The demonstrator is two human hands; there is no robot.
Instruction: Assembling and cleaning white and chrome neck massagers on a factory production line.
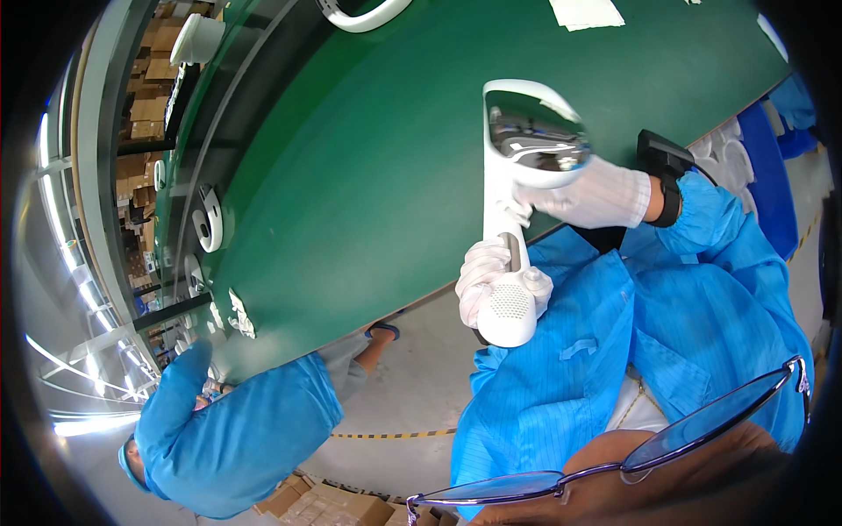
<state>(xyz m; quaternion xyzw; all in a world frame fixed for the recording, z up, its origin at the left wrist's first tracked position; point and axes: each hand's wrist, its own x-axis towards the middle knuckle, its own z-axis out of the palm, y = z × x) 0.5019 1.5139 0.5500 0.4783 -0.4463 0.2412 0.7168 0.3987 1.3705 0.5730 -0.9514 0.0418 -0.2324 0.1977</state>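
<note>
My left hand (482,280), in a white glove, is wrapped round the handle of a white handheld device (497,197). Its upper end is an oval head with a glossy, mirror-like face, and its lower end is rounded and dotted with small holes. A grey strip runs along the handle. My right hand (596,193), also gloved and a little blurred, reaches in from the right behind the oval head. Its fingertips are closed against the device's neck; the head hides part of this hand.
A green worktop (351,193) spans the view. On it lie a white ring-shaped part (364,16), a white paper sheet (586,12) and a black device (664,153). A blue bin (772,175) stands at right. A co-worker in blue (246,430) bends at lower left.
</note>
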